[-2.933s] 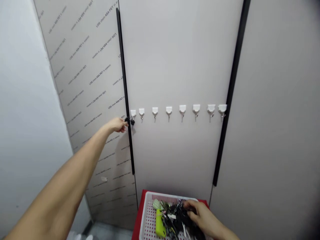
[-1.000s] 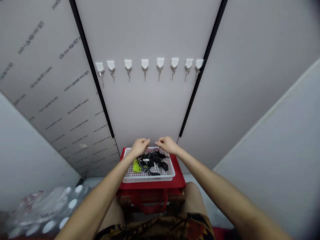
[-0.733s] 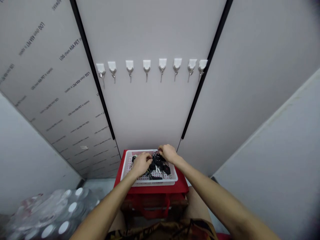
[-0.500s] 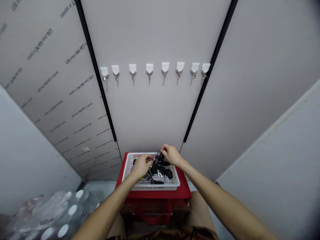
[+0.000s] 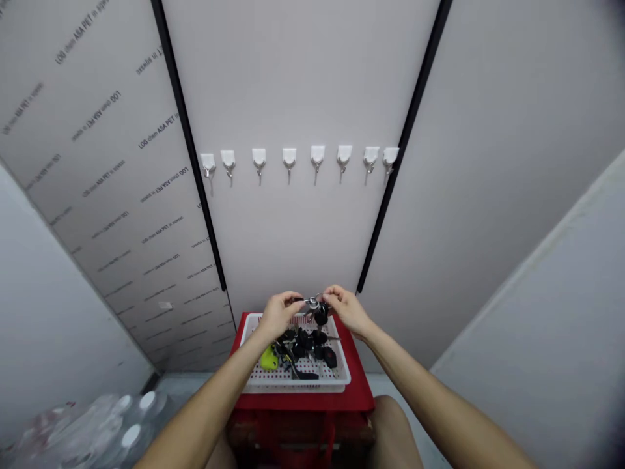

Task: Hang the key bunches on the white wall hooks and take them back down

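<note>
A bunch of keys (image 5: pixel 319 311) on a metal ring is held up between my hands, above the far side of a white plastic basket (image 5: pixel 303 387). My left hand (image 5: pixel 283 314) pinches a dark piece at the left end of the bunch. At the right, my right hand (image 5: pixel 344 309) has its fingers closed on the ring. Under them in the basket lies a pile of black-headed keys (image 5: pixel 305 342). A yellow-green item (image 5: pixel 268 358) sits at the pile's left; its kind is unclear.
The basket stands on a red surface (image 5: pixel 359 371) in front of my knees. A row of several white hooks (image 5: pixel 290 156) is fixed to the grey wall panel ahead. Wrapped plastic bottles (image 5: pixel 122 436) stand on the floor at lower left.
My hands have risen out of the basket with the bunch of keys between them. The yellow-green item is more exposed now. The view has tilted upward slightly.
</note>
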The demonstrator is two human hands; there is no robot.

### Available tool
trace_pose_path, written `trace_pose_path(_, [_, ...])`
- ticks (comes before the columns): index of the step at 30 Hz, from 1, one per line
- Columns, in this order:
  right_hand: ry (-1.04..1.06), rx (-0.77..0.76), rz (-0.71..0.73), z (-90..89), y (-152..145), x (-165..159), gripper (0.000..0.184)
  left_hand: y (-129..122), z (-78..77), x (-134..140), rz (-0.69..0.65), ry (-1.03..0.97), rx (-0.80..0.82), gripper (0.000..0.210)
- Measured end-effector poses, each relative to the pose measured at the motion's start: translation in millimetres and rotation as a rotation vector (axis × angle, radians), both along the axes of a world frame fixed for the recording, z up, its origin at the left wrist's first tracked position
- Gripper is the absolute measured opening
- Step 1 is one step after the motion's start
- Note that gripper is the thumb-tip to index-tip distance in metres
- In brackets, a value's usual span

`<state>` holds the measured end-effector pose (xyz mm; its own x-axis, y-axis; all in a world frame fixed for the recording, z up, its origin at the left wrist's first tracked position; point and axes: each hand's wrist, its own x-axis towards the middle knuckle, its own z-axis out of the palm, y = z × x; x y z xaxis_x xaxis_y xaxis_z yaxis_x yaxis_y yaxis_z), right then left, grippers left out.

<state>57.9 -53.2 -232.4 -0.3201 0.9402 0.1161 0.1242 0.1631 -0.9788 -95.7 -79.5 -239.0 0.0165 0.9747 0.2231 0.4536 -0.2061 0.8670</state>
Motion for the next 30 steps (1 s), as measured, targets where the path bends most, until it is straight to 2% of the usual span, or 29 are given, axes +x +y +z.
trace_pose_path(3, [-0.078,0.091,0.011,2.0,-2,3,0.012,-2,19.7,-1,-0.018,0.208,0.164,0.019])
trace_pose_path(8, [-0.100,0.276,0.070,10.0,-10,3,0.011,-5,51.2,17,-0.153,0.327,0.213,0.015])
trace_pose_path(10, [-0.060,0.296,0.053,17.7,-11,4,0.011,-4,62.0,28,-0.186,0.284,0.225,0.012])
trace_pose_path(13, [-0.006,0.313,-0.057,36.7,-8,9,0.016,3,79.6,43,-0.172,0.109,0.218,0.012])
trace_pose_path(16, [-0.003,0.348,-0.168,62.3,-4,19,0.017,15,100.7,57,-0.163,-0.082,0.239,0.013])
trace_pose_path(19, [-0.034,0.434,-0.217,89.9,2,32,0.017,27,121.6,68,-0.177,-0.196,0.274,0.013])
trace_pose_path(21, [-0.058,0.492,-0.279,109.1,8,41,0.016,31,130.2,75,-0.184,-0.262,0.285,0.018])
trace_pose_path(24, [-0.077,0.559,-0.515,139.6,26,55,0.021,33,128.0,80,-0.193,-0.251,0.249,0.022])
trace_pose_path(27, [-0.110,0.586,-0.749,165.7,48,66,0.026,32,110.4,80,-0.182,-0.120,0.197,0.017])
trace_pose_path(30, [-0.199,0.559,-0.854,179.1,68,70,0.028,30,91.2,76,-0.154,-0.061,0.150,0.017])
